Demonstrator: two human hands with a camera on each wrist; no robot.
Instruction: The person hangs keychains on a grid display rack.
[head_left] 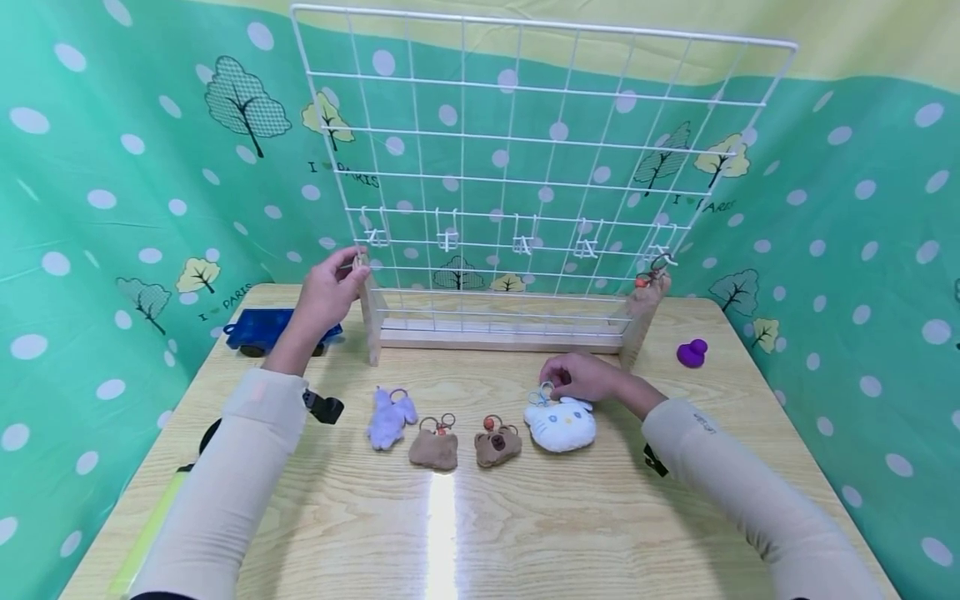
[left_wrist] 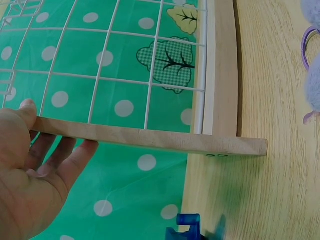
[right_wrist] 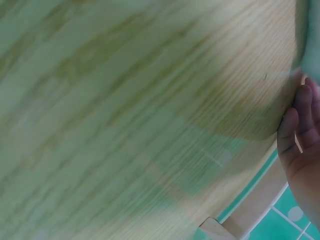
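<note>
My left hand [head_left: 330,287] grips the top of the wooden side post [head_left: 371,321] of a white wire grid rack [head_left: 510,175]. In the left wrist view, the thumb lies on one side of that post and the fingers on the other. At the front right of the rack, my right hand [head_left: 588,377] pinches at the ring of a white cat plush keychain [head_left: 562,425], which lies face up on the table. Beside it lie a brown bear plush keychain [head_left: 498,447], another brown plush keychain [head_left: 435,450] and a purple plush keychain [head_left: 388,422].
Several white hooks [head_left: 522,244] hang in a row on the grid. A keyring with an orange bead [head_left: 642,281] hangs at the rightmost hook. A blue toy vehicle [head_left: 258,329] stands behind my left forearm; a purple knobbed object [head_left: 692,352] sits at the right.
</note>
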